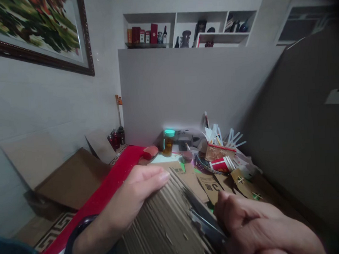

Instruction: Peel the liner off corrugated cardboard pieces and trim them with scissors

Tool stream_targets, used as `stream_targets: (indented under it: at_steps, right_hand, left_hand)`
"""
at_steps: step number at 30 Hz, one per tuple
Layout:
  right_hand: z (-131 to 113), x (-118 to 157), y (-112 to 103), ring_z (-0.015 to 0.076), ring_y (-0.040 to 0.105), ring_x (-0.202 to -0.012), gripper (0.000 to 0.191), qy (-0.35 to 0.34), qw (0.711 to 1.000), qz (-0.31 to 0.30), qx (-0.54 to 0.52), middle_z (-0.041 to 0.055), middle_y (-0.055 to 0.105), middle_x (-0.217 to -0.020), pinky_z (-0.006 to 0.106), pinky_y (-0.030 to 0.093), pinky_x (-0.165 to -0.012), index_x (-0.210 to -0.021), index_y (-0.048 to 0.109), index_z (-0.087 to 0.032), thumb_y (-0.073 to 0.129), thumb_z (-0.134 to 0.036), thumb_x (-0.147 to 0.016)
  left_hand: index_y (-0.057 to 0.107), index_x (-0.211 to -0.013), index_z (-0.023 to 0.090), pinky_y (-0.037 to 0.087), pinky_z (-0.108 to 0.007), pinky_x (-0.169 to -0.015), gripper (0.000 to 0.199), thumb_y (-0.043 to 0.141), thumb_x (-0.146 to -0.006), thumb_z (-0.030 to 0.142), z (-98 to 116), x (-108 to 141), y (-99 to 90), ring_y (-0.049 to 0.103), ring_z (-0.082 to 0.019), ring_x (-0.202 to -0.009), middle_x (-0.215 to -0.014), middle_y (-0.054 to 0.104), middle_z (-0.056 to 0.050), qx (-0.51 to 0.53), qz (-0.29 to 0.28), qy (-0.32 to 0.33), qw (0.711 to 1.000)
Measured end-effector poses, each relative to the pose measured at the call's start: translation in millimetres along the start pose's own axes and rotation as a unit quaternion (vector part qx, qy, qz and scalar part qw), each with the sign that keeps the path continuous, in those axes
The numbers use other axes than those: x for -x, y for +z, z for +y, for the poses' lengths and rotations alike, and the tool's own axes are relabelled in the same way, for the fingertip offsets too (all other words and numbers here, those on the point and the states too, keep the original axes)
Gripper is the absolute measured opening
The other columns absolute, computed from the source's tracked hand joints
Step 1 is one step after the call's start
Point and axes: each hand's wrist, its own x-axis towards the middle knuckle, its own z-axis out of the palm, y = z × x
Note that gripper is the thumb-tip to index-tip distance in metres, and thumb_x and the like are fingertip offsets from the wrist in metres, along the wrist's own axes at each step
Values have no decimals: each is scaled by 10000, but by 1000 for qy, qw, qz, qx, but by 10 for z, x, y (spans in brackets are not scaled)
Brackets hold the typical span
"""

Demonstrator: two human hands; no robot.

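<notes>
The ridged cardboard [161, 220] is at six o'clock in the wearer's view, tilted upward between both hands. At its eleven o'clock, the left hand [143, 185] grasps the far edge, its visible digits pressed along the ridges, probably to steady the piece against the tool; its other fingertips are hidden. At three o'clock, the right hand [257, 223] is clenched around a metal-bladed tool [207, 223], perhaps for firm control, with the blade slanting along the cardboard's right side. Blur hides whether it is scissors or a knife. Beyond, printed cardboard [210, 188] lies at two o'clock. A teal-lidded jar [167, 144] stands at twelve, and a container of pale strips [219, 151] at one, apparently grouping them upright, with red-and-white cups [220, 165] lying beside it.
</notes>
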Motion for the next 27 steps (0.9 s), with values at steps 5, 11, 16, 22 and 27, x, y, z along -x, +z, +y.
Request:
stream_targets:
  at_steps: [5, 11, 16, 22, 27]
  right_hand:
    - [12, -52, 99, 160, 551, -667, 300, -19, 997, 43, -56, 10, 555, -694, 293, 454, -634, -1048, 757, -274, 527, -458, -992]
    - [99, 33, 202, 182, 541, -687, 374, 58, 973, 157, -156, 24, 579, -713, 324, 425, -662, -894, 740, -265, 481, -522, -979]
    - [69, 53, 157, 164, 547, -735, 411, 123, 976, 117, -136, 17, 594, -795, 285, 414, -666, -915, 729, -288, 429, -557, -1003]
    - [48, 35, 189, 150, 513, -692, 444, 152, 960, 154, -179, 14, 562, -759, 271, 394, -652, -869, 727, -269, 432, -579, -988]
    - [44, 18, 186, 170, 514, -694, 418, 125, 959, 165, -194, 31, 566, -749, 282, 413, -644, -867, 741, -274, 479, -586, -960]
  left_hand:
    - [515, -648, 194, 422, -306, -709, 424, 541, -947, 493, 32, 42, 1, 556, -193, -747, -671, 520, 17, -101, 15, 35, 994]
    - [553, -732, 204, 375, -256, -714, 384, 443, -1016, 436, 101, 33, -18, 495, -144, -745, -762, 530, 36, -252, 27, 103, 962]
    - [431, -653, 217, 334, -268, -633, 418, 433, -1017, 421, 110, 32, -51, 456, -135, -654, -667, 452, 49, -318, 53, 156, 934]
    - [418, -657, 222, 322, -275, -603, 421, 417, -1030, 419, 77, 10, -98, 459, -124, -605, -630, 437, 57, -385, 65, 193, 900]
    - [491, -689, 215, 350, -264, -609, 356, 470, -998, 388, 121, 0, -99, 479, -128, -643, -675, 490, 51, -314, 21, 193, 929]
